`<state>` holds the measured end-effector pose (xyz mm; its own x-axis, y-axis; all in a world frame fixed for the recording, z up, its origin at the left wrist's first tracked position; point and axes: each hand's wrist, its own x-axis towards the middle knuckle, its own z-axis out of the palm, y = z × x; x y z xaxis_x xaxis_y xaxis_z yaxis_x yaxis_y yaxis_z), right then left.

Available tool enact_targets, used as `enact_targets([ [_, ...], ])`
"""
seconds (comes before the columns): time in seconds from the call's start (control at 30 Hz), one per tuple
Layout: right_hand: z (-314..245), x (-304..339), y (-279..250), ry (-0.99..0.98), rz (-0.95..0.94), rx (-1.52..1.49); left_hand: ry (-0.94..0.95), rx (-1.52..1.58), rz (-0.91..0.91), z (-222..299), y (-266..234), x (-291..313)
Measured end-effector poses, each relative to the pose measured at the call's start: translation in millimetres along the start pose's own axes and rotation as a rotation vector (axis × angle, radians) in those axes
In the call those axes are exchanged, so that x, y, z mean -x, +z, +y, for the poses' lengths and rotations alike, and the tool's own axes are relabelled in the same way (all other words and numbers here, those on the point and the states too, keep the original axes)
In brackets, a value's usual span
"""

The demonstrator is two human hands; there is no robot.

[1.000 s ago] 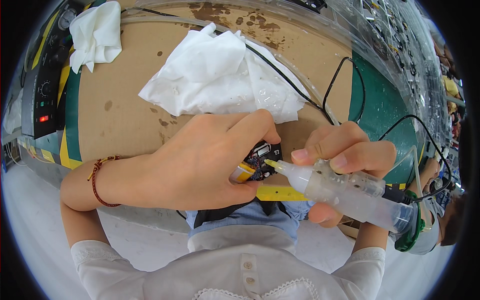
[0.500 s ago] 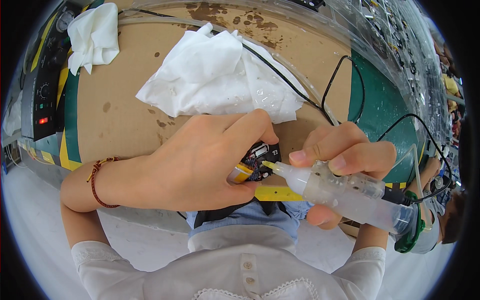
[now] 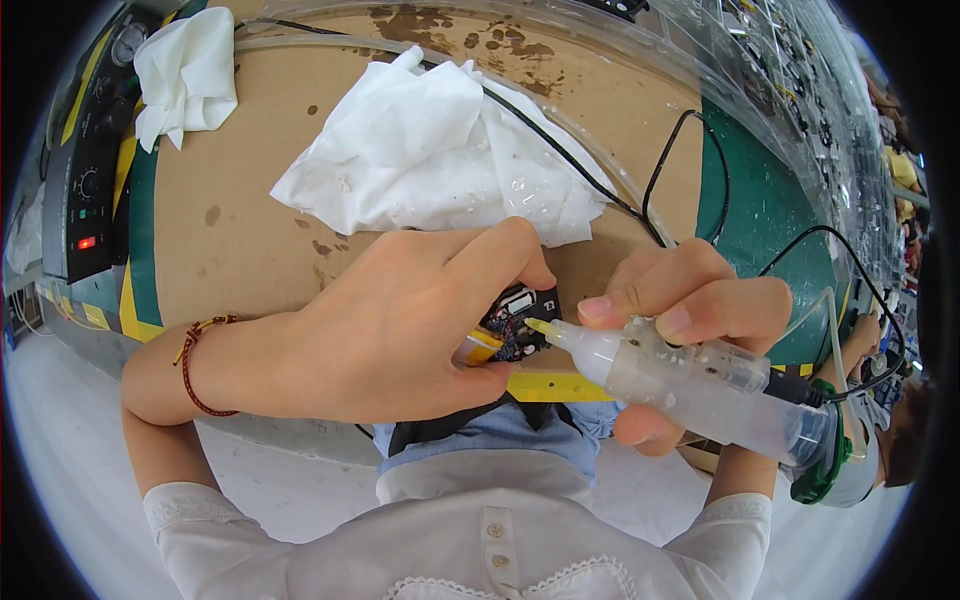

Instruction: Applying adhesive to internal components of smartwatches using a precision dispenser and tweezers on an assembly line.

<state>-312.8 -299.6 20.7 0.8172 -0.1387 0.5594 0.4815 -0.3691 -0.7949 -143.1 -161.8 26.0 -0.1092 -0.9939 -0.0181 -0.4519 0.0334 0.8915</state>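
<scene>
My left hand [image 3: 400, 320] is closed around a small black electronic module [image 3: 542, 305] with an open face, showing a circuit board, wires and a yellow-orange part [image 3: 482, 347]. Much of the module is hidden by the fingers. In my right hand [image 3: 700, 300] lies a translucent glue-dispensing syringe [image 3: 690, 395], tilted with its yellowish tip [image 3: 540, 327] down at the module's inner parts. Whether the tip touches them I cannot tell. A green cap [image 3: 822, 470] closes the syringe's rear end, and a black cable [image 3: 800, 388] runs to a clear piece on its side.
Crumpled white cloth [image 3: 430, 150] lies on the brown board [image 3: 220, 240] beyond my hands. A second white cloth [image 3: 190, 80] and a black control box [image 3: 90, 190] with a gauge stand at the left. Clear trays [image 3: 770, 110] of parts line the far right, and another person's arm [image 3: 858, 345] shows there.
The syringe and my right hand have shifted very slightly, the tip a touch higher over the module. My left hand holds nearly still.
</scene>
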Motion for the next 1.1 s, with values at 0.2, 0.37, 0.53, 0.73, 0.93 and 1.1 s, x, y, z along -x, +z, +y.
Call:
enact_targets([
  [0.2,0.9,0.0,0.3,0.007,-0.003,-0.003,-0.005,0.006,-0.001,-0.4,0.0,0.4],
  [0.37,-2.4,-1.0,-1.4,0.021,-0.026,0.009,-0.009,0.022,-0.001,0.5,0.6,-0.1],
  [0.53,-2.7,-2.1,-3.2,0.022,-0.062,0.023,-0.013,0.013,-0.010,0.7,-0.6,0.4],
  [0.73,0.9,1.3,1.9,-0.004,-0.009,-0.027,-0.018,0.046,0.003,0.5,0.0,0.0],
  [0.93,4.0,6.7,1.9,-0.064,0.100,-0.122,-0.022,0.064,-0.022,2.8,-4.9,0.8],
  [1.1,0.4,6.0,-4.1,-0.065,0.060,-0.113,-0.006,0.139,-0.025,3.3,-4.7,-0.3],
])
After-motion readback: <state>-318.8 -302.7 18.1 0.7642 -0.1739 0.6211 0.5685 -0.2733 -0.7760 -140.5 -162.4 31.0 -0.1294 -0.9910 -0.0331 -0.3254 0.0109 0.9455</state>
